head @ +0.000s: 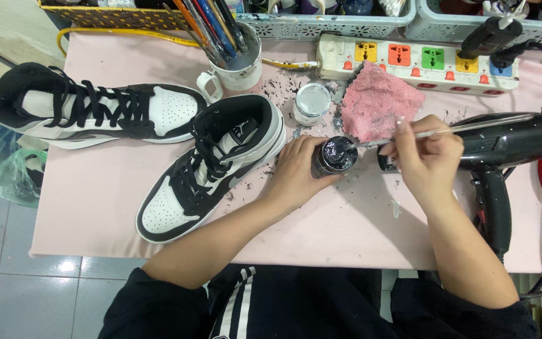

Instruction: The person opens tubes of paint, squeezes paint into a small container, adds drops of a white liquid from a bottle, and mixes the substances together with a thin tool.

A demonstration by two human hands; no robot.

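Observation:
My left hand (296,168) grips a small open jar of dark paint (336,155) standing on the pink table (95,188). My right hand (426,157) holds a thin paintbrush (465,127) whose tip dips into the jar's mouth. A black lid (386,164) lies partly hidden under my right hand. Just left of the jar sits a black, white and grey high-top sneaker (211,166), toe pointing toward me. A second matching sneaker (89,108) lies farther left.
A small white-lidded jar (312,103) and a pink cloth (377,108) lie behind the paint jar. A mug of brushes (236,53), a power strip (418,61) and plastic baskets line the back. A black hair dryer (503,147) lies at right.

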